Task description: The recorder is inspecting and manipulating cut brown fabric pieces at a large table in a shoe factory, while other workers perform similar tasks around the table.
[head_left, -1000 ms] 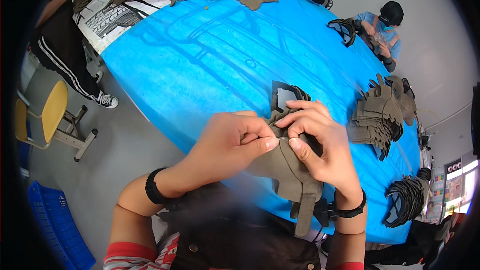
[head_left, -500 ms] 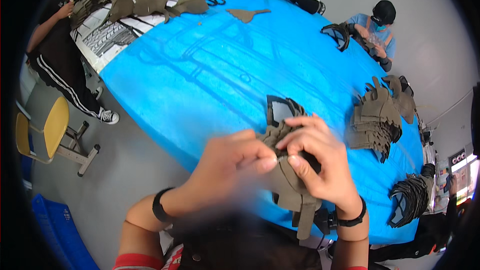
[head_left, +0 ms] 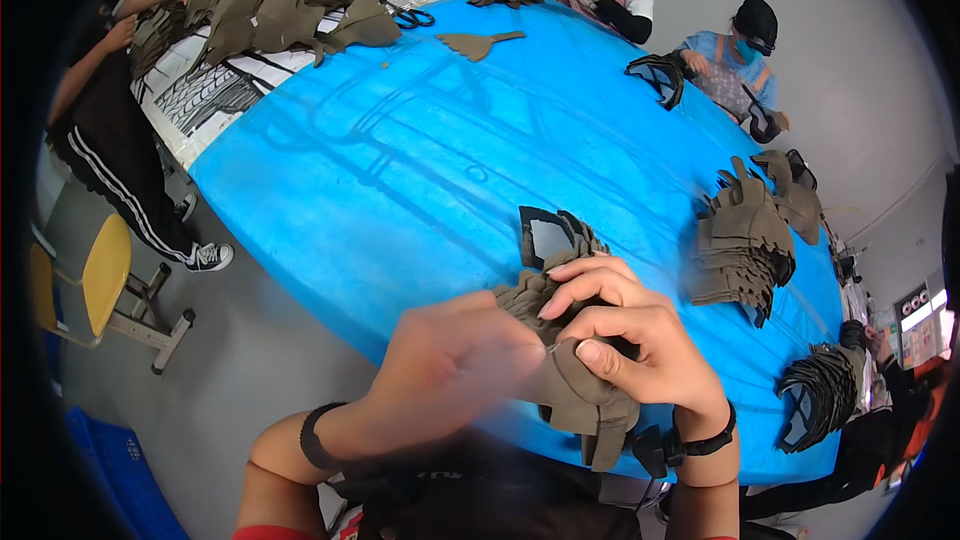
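Note:
My right hand (head_left: pixel 650 340) pinches an olive-brown fabric piece (head_left: pixel 580 390) between thumb and curled fingers, close to my body over the table's near edge. The piece has rounded panels and a narrow strip hanging down. My left hand (head_left: pixel 450 355) is closed, its fingertips against the left edge of that piece; a grey blur covers its lower side. What it pinches is too small to make out. Just beyond my hands lies a stack of similar olive pieces (head_left: pixel 524 292), topped by a black-edged part with a pale grey panel (head_left: pixel 550 238). My fingers partly cover the stack.
The blue-covered table (head_left: pixel 400 200) carries more olive piles (head_left: pixel 745 250) at the right and a black-edged stack (head_left: pixel 822 395) at the near right. At the far left are heaped pieces (head_left: pixel 285 20) and scissors (head_left: pixel 413 19). Several people work around the table. A yellow chair (head_left: pixel 105 275) stands left.
The view has shifted slightly. My left hand stays by the piece's edge, slightly lower and turned. Across the table, a person's hand has moved off the olive pieces there.

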